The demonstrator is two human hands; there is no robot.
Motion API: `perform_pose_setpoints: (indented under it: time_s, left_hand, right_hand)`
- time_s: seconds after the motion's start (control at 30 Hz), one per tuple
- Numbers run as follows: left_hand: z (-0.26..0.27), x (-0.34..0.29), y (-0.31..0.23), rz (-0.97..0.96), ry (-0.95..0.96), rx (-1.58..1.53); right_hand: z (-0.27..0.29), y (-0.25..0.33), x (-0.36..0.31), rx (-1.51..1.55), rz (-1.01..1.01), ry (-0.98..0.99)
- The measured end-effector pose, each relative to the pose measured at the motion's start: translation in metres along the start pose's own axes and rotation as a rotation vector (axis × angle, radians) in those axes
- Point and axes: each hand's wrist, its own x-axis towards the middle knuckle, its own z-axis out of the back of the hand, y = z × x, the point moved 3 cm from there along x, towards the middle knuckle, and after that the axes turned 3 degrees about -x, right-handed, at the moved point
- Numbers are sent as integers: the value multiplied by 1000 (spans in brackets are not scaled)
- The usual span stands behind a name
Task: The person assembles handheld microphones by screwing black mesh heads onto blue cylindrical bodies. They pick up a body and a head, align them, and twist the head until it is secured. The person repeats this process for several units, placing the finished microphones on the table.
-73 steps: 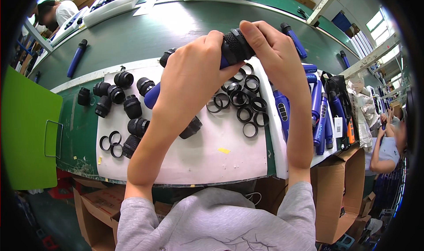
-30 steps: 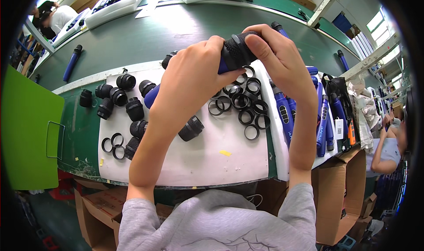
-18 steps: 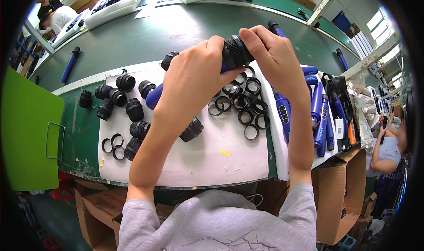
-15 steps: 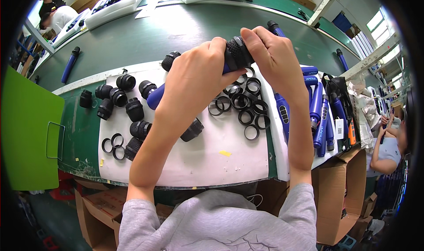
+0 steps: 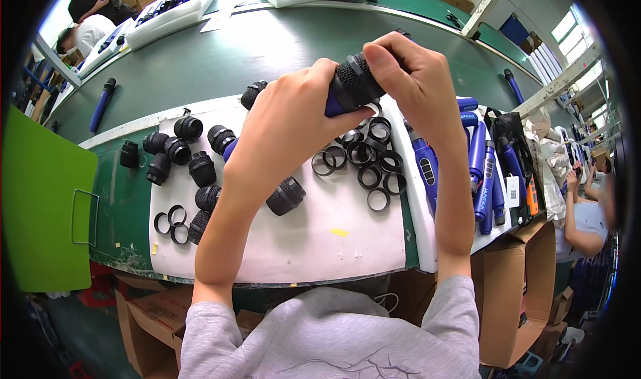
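Note:
My left hand (image 5: 287, 112) is wrapped round the blue handle of a wireless microphone (image 5: 352, 82), raised above the bench. On the microphone's black mesh head, the fingers and thumb of my right hand (image 5: 415, 79) are closed at its far end. The handle's tail shows only a little behind my left wrist. Under my hands, several black rings (image 5: 369, 176) lie loose on a white sheet (image 5: 320, 245). Several loose black mesh microphone heads (image 5: 202, 170) are spread to the left, one of them (image 5: 287, 196) beside my left forearm. More rings (image 5: 178, 233) lie near the sheet's left edge.
Blue microphone handles (image 5: 479, 172) lie in white foam at the right, by an orange-and-black tool (image 5: 531, 200). A green panel (image 5: 47, 205) stands left. Single microphones (image 5: 103, 105) rest on the green bench (image 5: 200, 65). Cardboard boxes (image 5: 511, 299) sit below. Other people work at both sides.
My right fingers have shifted slightly on the mesh head, and more of its mesh shows. The microphone has tilted, with less of its tail visible. Both hands keep their hold.

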Motion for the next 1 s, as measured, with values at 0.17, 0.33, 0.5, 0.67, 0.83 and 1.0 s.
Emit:
perform_pose_setpoints:
  time_s: [0.17,0.33,0.5,0.67,0.83,1.0]
  left_hand:
    - [-1,-2,-2,-15,-79,28]
    - [-3,-3,-3,6,-92,51]
    - [-3,-2,-3,-10,-123,54]
    - [-10,-4,-4,-11,-153,92]
    - [-14,-4,-3,-13,-158,144]
    - [-19,-3,0,-29,-129,141]
  right_hand:
    - [-4,2,0,13,-47,-23]
    - [-7,-3,0,23,-60,-14]
    - [-8,-3,0,34,-84,-22]
    - [-7,-3,-1,-25,-112,-23]
    - [-7,-4,-2,-108,-186,5]
    - [-6,-4,-3,-209,-202,9]
